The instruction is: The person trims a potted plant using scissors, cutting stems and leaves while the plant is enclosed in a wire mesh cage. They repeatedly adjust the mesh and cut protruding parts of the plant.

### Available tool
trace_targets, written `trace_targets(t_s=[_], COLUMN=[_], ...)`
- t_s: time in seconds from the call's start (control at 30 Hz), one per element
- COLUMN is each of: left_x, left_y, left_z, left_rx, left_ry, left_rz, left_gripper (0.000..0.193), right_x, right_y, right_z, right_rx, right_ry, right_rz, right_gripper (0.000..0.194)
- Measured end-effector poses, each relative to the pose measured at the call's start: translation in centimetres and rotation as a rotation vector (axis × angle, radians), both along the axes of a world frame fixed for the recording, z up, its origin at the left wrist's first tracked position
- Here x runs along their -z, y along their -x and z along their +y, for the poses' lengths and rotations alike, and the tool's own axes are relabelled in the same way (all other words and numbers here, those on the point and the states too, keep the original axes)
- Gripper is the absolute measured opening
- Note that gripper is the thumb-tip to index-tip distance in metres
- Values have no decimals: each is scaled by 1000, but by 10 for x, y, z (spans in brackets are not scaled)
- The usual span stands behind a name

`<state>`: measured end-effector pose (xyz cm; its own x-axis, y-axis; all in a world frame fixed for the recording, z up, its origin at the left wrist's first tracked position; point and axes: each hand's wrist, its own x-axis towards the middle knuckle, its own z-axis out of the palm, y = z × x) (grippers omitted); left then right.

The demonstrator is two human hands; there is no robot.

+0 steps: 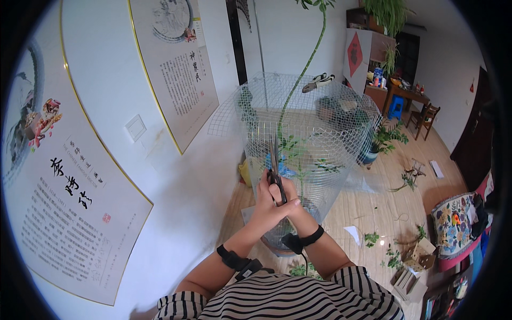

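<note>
Both my hands meet around a pair of scissors (276,172) with dark handles, in front of a wire mesh cylinder (304,156). The blades point away from me and look slightly apart. My left hand (266,200) is at the handles; how my right hand (289,194) grips them is partly hidden, as the hands overlap. A tall bare plant stem (308,64) rises out of the mesh, with leafy shoots (300,160) lower down inside it. Pliers (319,83) with light and dark handles lie on the mesh top. A round pot (280,250) stands below my wrists.
A white wall with hanging posters (180,80) runs along the left. On the right floor lie cut leaves (394,258), a cardboard box (420,254) and paper scraps (353,234). A potted plant (370,154), a blue stool (396,106) and a wooden chair (422,120) stand farther back.
</note>
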<state>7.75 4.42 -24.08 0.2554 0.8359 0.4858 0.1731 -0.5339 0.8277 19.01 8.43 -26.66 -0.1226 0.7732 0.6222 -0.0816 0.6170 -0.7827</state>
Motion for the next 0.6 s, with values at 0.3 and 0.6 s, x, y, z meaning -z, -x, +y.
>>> trace_targets(t_s=[0.3,0.6], left_x=[3,-22], left_y=[5,-3], left_z=[23,4], left_rx=[-33,-188], left_ry=[-64,-133], left_rz=[-13,121], left_gripper=[117,118], right_x=[-27,-35], right_y=[4,5], right_z=[5,-2], right_rx=[178,286], right_ry=[47,66], right_rz=[-72,-115], right_gripper=[34,32])
